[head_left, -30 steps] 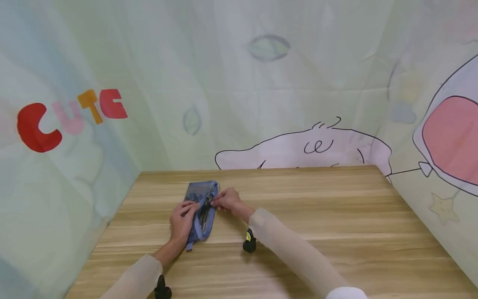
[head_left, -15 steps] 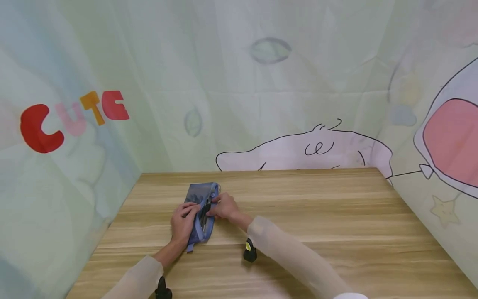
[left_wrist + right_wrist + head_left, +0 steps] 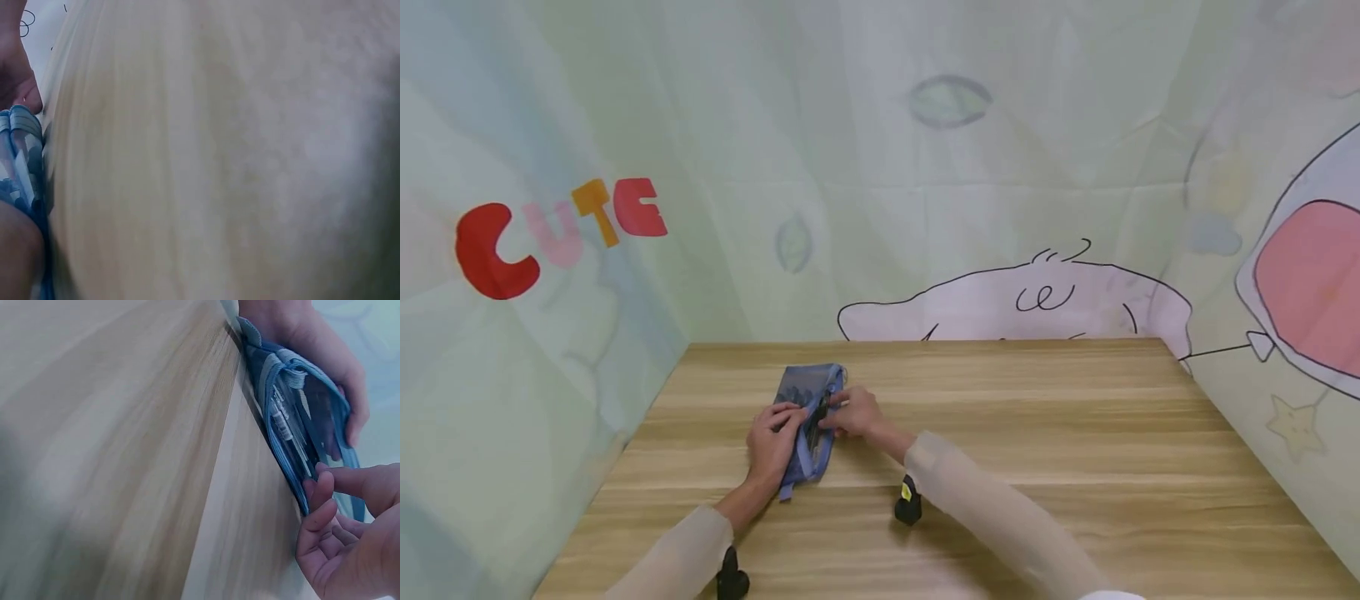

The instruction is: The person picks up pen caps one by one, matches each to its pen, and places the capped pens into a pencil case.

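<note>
A blue see-through mesh pencil case [image 3: 797, 385] lies on the table at centre left, its zipped side gaping. Several pens [image 3: 284, 422] show inside the opening in the right wrist view. My left hand [image 3: 772, 442] grips the case's left side, thumb at the lip of the opening. On the opposite side, my right hand [image 3: 855, 414] pinches the edge of the opening between thumb and fingers, the thumb tip just inside, close to the pens. Only a strip of the case appears at the left border of the left wrist view.
The wood-grain table [image 3: 1037, 433] stretches right of the case. A patterned cloth backdrop [image 3: 880, 208] rises behind and at both sides. Black wrist devices [image 3: 907, 502] hang below the sleeves.
My right hand's thumb and fingers have shifted slightly along the opening toward me and further into it. The left hand keeps its hold, and the case stays in place.
</note>
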Demonstrator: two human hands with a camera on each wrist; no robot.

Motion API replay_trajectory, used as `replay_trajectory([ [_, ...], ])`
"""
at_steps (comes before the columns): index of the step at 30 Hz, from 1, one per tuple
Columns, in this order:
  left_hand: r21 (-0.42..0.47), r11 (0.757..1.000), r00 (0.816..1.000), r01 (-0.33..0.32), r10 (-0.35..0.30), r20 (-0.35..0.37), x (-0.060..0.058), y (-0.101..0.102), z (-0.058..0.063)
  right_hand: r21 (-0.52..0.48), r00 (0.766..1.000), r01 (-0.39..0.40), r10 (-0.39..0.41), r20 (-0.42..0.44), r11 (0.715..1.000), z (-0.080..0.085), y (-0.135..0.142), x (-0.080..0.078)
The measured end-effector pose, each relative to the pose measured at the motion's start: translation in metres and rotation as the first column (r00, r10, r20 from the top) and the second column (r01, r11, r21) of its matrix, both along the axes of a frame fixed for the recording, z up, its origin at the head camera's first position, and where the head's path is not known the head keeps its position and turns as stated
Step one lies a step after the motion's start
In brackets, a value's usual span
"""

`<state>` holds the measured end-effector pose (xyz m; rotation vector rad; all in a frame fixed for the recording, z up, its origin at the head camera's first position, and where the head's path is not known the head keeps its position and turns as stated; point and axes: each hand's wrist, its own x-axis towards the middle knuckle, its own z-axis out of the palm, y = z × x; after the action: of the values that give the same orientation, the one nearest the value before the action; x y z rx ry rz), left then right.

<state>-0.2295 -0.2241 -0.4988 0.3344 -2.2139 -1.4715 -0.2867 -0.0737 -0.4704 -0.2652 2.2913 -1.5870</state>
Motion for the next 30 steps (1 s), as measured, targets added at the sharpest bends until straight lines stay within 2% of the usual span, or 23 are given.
replay_trajectory([
  [3, -0.047, 0.999, 1.000, 0.000, 0.000, -0.014, -0.005, 0.003, 0.001, -0.023, 1.000, -0.015, 0.015, -0.003, 1.000, 0.007, 0.015, 0.000],
  [8, -0.117, 0.993, 1.000, 0.001, -0.004, -0.026, -0.011, 0.005, -0.001, 0.010, 0.996, -0.054, 0.054, -0.064, 0.999, 0.022, 0.049, -0.002],
  [12, -0.141, 0.989, 0.999, 0.033, -0.033, 0.003, -0.016, 0.005, 0.000, 0.048, 0.998, -0.019, 0.021, -0.060, 0.999, 0.030, 0.078, -0.012],
  [14, -0.149, 0.988, 0.999, 0.049, -0.046, 0.020, -0.018, 0.003, 0.000, 0.050, 0.999, 0.022, -0.019, -0.048, 0.999, 0.031, 0.092, -0.018],
  [18, -0.177, 0.984, 0.999, 0.037, -0.034, 0.019, -0.018, -0.002, 0.001, 0.049, 0.997, 0.075, -0.074, -0.014, 0.996, 0.035, 0.115, -0.027],
  [21, -0.204, 0.979, 1.000, 0.028, -0.027, 0.006, -0.015, -0.004, 0.001, 0.068, 0.998, 0.062, -0.062, 0.000, 0.996, 0.037, 0.134, -0.031],
  [26, -0.258, 0.963, 0.997, 0.079, -0.074, 0.028, -0.014, -0.003, 0.001, 0.111, 1.000, 0.021, -0.020, -0.009, 0.994, 0.039, 0.169, -0.032],
  [30, -0.306, 0.947, 0.995, 0.102, -0.092, 0.045, -0.016, -0.001, 0.001, 0.085, 0.999, 0.041, -0.042, 0.006, 0.995, 0.036, 0.192, -0.031],
])
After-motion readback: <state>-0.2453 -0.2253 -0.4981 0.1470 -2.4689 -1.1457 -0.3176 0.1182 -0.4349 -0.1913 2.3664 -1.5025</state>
